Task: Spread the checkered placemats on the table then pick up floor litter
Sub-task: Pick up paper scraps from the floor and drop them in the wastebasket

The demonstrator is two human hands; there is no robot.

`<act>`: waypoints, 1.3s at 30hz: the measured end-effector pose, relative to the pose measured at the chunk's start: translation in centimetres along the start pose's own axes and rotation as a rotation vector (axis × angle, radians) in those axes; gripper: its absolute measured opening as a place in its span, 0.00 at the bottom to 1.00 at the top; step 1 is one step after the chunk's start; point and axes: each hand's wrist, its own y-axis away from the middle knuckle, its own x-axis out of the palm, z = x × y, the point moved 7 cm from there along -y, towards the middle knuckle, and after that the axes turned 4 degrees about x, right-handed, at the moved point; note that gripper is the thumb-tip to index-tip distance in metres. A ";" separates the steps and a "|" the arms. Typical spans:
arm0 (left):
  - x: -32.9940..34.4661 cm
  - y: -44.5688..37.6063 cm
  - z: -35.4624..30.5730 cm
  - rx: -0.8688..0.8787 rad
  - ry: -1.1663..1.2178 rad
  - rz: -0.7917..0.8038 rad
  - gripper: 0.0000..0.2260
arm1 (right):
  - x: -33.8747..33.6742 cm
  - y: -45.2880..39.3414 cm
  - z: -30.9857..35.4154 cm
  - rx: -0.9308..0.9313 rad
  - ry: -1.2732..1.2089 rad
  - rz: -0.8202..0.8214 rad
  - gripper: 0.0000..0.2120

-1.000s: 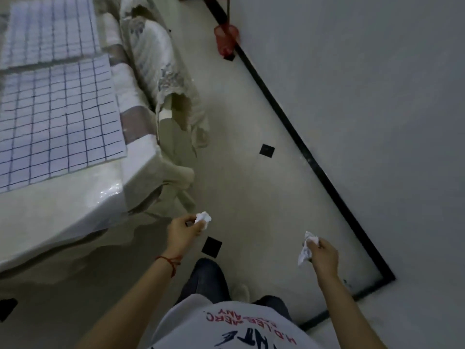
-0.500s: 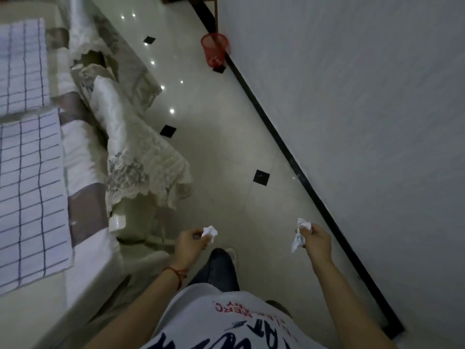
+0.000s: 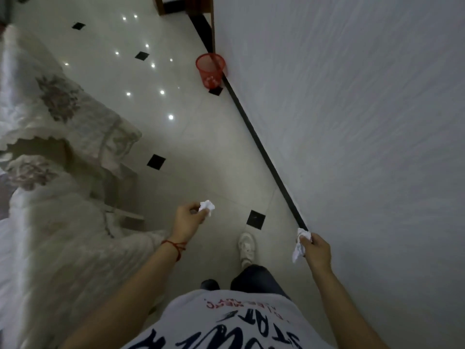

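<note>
A single head-worn wide-angle view is given, aimed forward and steeply down; the floor (image 3: 176, 147) is seen from standing height, the wall (image 3: 352, 122) close at right.

You see two crumpled white paper wads (image 3: 207, 205) (image 3: 299, 245) (one per hand), two bare hands (image 3: 187, 219) (image 3: 315, 250), one red mesh plastic wastebasket (image 3: 210, 70), five black diamond floor-tile insets (image 3: 156, 161), one white sneaker (image 3: 246, 246).
</note>
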 end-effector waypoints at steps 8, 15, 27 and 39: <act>-1.8 -9.2 -2.6 -0.180 0.084 -0.224 0.11 | 4.9 -12.8 18.7 -0.080 0.107 0.126 0.08; -6.3 -19.5 -3.9 -0.248 0.142 -0.391 0.11 | 15.8 -20.4 34.5 -0.216 0.136 0.253 0.04; -16.5 -47.6 -14.9 -0.135 0.164 -0.406 0.10 | 31.9 -30.3 52.9 -0.214 0.230 0.332 0.06; -25.4 -71.6 -18.8 -0.204 0.123 -0.455 0.05 | 48.3 -42.0 70.6 -0.198 0.287 0.381 0.05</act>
